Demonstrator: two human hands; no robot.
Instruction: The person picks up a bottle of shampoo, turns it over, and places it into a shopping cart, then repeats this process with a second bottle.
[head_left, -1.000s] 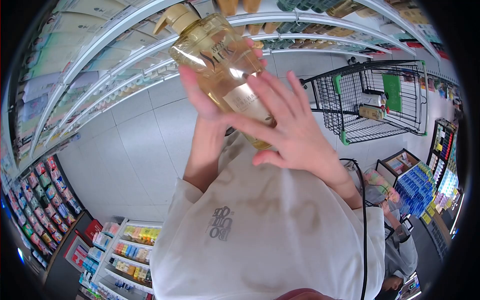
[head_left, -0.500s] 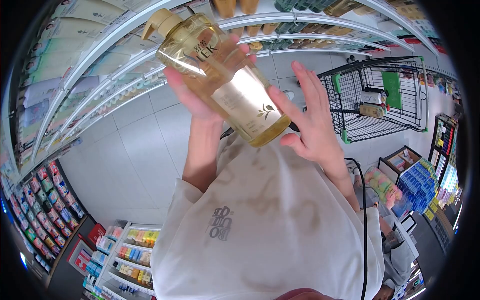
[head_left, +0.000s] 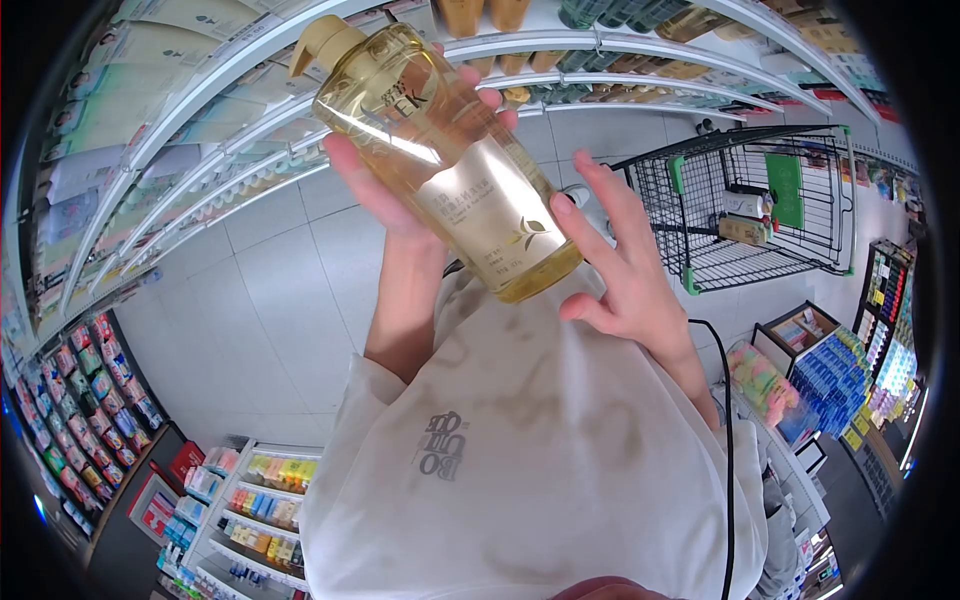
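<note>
A large clear pump bottle of golden liquid (head_left: 450, 170) is tilted in front of me, its beige pump head up at the left. My left hand (head_left: 388, 210) is closed around it from behind, thumb along one side and fingertips showing past the other. By the bottle's lower end, my right hand (head_left: 630, 275) is open with fingers apart, the index fingertip right at the bottle's edge. A shiny label with a leaf print and small writing faces me.
Shelves of bottles (head_left: 510, 14) and packets (head_left: 130, 90) run along the far side and left. A black wire shopping cart (head_left: 690, 250) with a few goods stands at the right. Stocked shelves (head_left: 265, 508) and blue packs (head_left: 830, 385) are nearer me. Grey tiles (head_left: 270, 310) cover the floor.
The bottle has turned slightly, so more of the label's writing shows. My right hand's fingers have shifted a little down and away from the label. The cart appears slightly nearer.
</note>
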